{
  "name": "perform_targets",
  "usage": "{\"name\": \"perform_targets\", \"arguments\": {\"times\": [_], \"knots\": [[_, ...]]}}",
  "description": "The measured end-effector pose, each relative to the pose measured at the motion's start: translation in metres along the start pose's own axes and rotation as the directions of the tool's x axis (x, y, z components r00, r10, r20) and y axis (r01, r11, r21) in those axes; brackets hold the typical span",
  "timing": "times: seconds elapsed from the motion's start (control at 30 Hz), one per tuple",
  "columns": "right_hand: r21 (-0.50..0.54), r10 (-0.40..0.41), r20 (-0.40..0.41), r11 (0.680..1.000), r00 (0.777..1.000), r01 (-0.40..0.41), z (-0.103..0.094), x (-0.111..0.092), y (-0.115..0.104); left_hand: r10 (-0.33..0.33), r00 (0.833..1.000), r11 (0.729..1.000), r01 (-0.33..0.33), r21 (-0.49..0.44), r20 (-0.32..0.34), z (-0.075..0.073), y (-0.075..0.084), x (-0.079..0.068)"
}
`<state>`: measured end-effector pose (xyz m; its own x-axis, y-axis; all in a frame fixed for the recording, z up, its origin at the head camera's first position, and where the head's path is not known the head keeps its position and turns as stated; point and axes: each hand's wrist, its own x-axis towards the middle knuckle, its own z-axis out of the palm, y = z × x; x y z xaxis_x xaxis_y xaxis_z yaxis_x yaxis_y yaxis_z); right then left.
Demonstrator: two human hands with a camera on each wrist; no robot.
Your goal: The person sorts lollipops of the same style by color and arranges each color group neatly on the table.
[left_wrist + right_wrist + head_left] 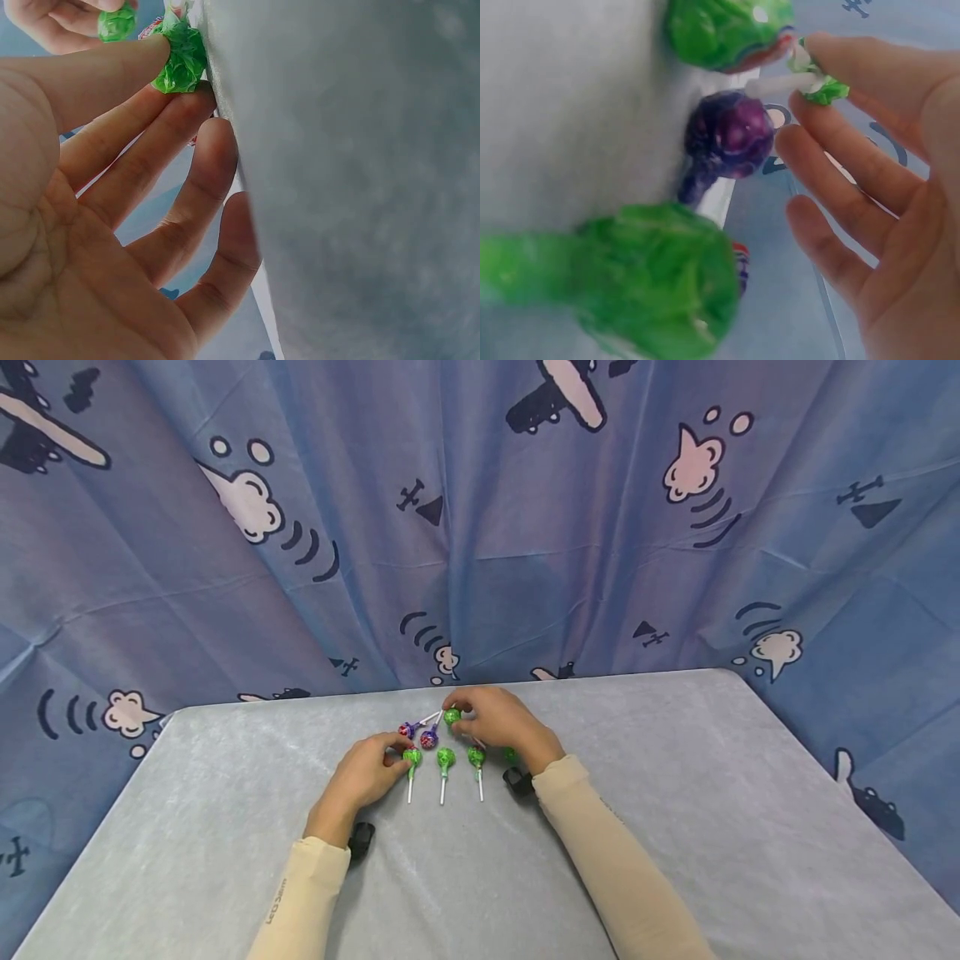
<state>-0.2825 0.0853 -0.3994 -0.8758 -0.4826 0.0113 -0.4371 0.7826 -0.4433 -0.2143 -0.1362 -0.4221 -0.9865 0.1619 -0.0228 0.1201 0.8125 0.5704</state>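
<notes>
My left hand (367, 772) pinches the head of a green-wrapped lollipop (180, 64) between thumb and index finger; its white stick points toward me on the table. The other left fingers are loosely bent. Farther back, my right hand (495, 718) pinches another green lollipop (452, 717) with thumb and index finger, its remaining fingers spread. Left of that hand lie two purple lollipops (429, 741), sticks pointing away. Two more green lollipops, a middle one (446, 758) and a right one (476, 757), lie in line with the left hand's, sticks toward me.
A further green lollipop (511, 754) is partly hidden by the right wrist. The pale grey covered table (675, 793) ends at a blue patterned curtain (480, 552) just behind the lollipops. Black wrist cameras show at both wrists, the left one (361, 841) near the table surface.
</notes>
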Motion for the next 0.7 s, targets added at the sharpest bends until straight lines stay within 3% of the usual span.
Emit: {"name": "perform_targets", "arguments": {"times": [0.47,0.7], "knots": [[0.028,-0.012,0.003,1.000,1.000,0.012,-0.012,-0.002,0.000,0.010,1.000,1.000,-0.010,0.002,-0.006,-0.002,0.002,0.001],[0.058,-0.030,-0.019,0.998,0.999,0.031,-0.025,-0.014,-0.007,0.011,1.000,1.000,-0.011,0.002,-0.013,-0.001,-0.001,0.000]]}}
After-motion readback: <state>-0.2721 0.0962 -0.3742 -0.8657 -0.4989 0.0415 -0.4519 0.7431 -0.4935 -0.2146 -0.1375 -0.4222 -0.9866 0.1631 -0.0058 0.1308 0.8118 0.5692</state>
